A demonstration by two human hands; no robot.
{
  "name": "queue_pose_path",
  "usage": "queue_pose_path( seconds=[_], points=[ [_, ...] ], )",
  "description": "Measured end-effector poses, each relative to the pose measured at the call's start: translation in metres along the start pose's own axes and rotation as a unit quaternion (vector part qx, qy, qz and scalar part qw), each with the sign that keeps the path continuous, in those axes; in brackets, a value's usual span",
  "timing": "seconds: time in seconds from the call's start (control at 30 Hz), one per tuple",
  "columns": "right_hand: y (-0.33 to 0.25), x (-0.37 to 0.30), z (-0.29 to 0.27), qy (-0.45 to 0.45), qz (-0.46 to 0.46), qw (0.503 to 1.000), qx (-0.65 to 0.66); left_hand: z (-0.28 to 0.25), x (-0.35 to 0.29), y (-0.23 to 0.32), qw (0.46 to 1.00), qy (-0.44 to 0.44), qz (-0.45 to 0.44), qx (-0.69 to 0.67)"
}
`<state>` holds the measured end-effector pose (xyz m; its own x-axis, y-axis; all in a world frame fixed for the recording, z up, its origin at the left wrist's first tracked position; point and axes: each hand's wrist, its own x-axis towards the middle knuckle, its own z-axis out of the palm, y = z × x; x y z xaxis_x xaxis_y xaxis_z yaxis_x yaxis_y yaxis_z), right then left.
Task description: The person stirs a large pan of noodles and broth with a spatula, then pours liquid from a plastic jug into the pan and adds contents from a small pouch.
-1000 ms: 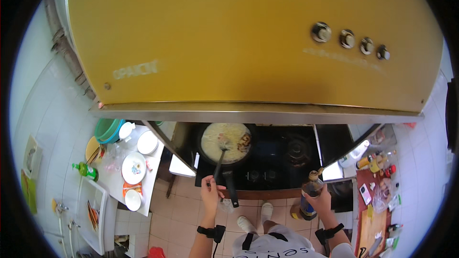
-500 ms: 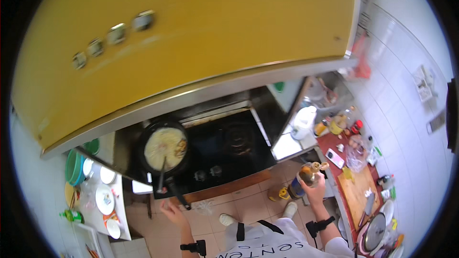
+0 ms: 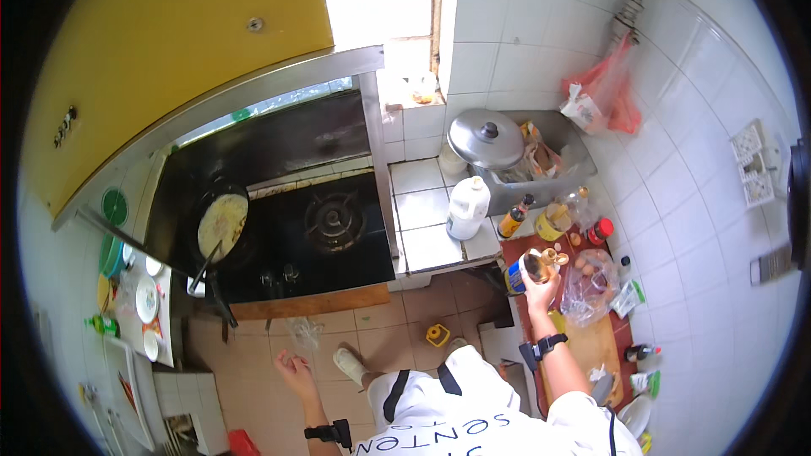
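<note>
the right hand (image 3: pixel 539 291) is wrapping its fingers tight around a bottle (image 3: pixel 525 268) so it is not slipping, maybe setting it down by the other bottles, while the left hand (image 3: pixel 293 369) is hanging spread and holding nothing (far from the pan (image 3: pixel 221 224)).

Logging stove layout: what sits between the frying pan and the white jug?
In the head view, an unused burner lies between the pan and the jug, then bare white counter tiles.

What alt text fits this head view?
A person's right hand holds a bottle over a cluttered red counter; the left hand hangs empty. A pan of pale food sits on the black stove.
</note>
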<state>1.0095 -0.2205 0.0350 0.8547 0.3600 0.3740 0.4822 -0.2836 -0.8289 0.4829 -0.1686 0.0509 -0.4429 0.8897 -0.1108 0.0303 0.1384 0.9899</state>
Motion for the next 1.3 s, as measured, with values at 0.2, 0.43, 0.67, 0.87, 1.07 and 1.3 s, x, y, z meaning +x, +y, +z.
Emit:
queue_pose_path(
  seconds=[0.2,0.43,0.67,0.87,1.07,1.3],
  points=[
    [0.076,0.070,0.025,0.052,-0.052,0.985,-0.157,-0.032,-0.061,-0.022,0.996,0.088,-0.002,0.024],
    [0.124,0.107,0.051,0.010,0.039,0.999,-0.025,-0.038,-0.097,-0.002,0.994,0.103,-0.036,0.021],
    [0.145,0.102,0.081,-0.086,0.306,0.927,-0.198,0.004,-0.104,0.039,0.994,0.078,-0.038,0.067],
    [0.033,0.054,0.155,-0.284,0.109,0.952,0.038,0.006,-0.109,0.031,0.990,0.102,-0.061,0.075],
    [0.001,0.066,0.227,-0.260,0.034,0.965,-0.012,-0.014,-0.094,0.042,0.991,0.109,-0.057,0.049],
    [0.010,0.064,0.226,-0.196,0.058,0.961,0.184,-0.058,-0.034,0.041,0.993,0.100,-0.044,0.045]
  ],
)
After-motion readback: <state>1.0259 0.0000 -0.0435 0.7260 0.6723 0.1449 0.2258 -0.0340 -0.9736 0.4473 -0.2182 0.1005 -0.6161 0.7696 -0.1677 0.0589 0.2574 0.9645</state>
